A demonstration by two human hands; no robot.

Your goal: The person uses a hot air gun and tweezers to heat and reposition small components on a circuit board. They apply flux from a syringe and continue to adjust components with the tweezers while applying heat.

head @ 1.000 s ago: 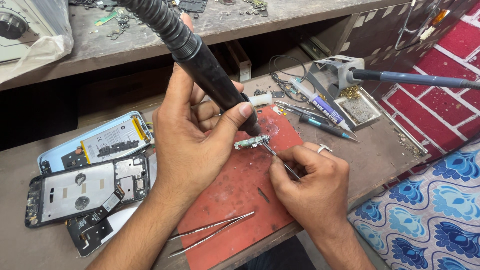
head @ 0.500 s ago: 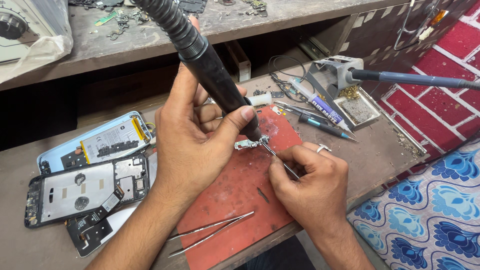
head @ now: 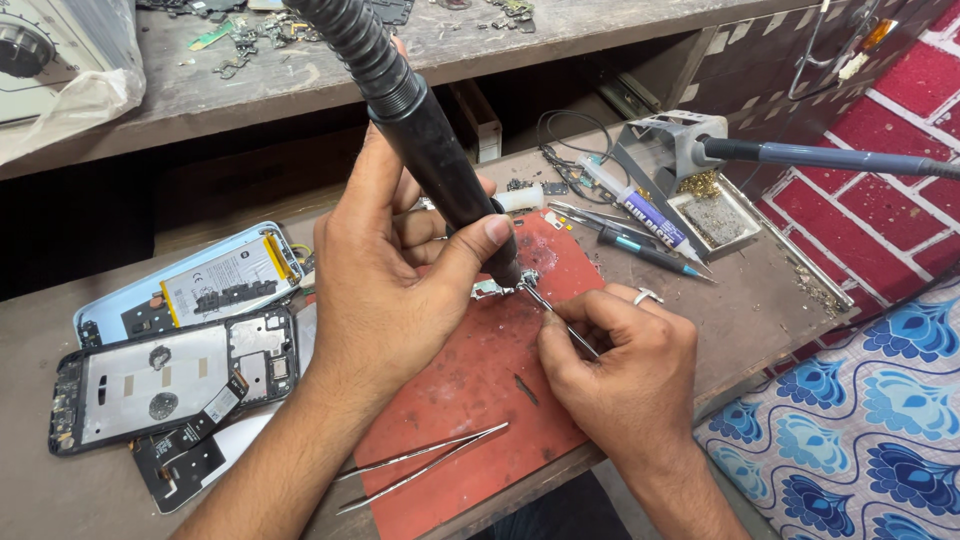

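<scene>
My left hand (head: 385,270) grips a black hot-air wand (head: 440,165) with a ribbed hose, its nozzle pointing down at a small metal circuit part (head: 497,288) on the red work mat (head: 470,400). My right hand (head: 620,365) pinches thin tweezers (head: 555,312) whose tips touch that part. A ring shows on one right finger.
Two opened phones lie at the left: one with a battery (head: 215,275), one bare frame (head: 170,375). Spare tweezers (head: 425,465) rest on the mat's near side. A paste syringe (head: 640,208), a screwdriver (head: 650,252) and a soldering iron in its stand (head: 690,150) sit at the right. A shelf with scrap parts (head: 250,45) runs behind.
The wand's nozzle and the small part have shifted slightly right and toward me on the mat. Both hands keep their grips.
</scene>
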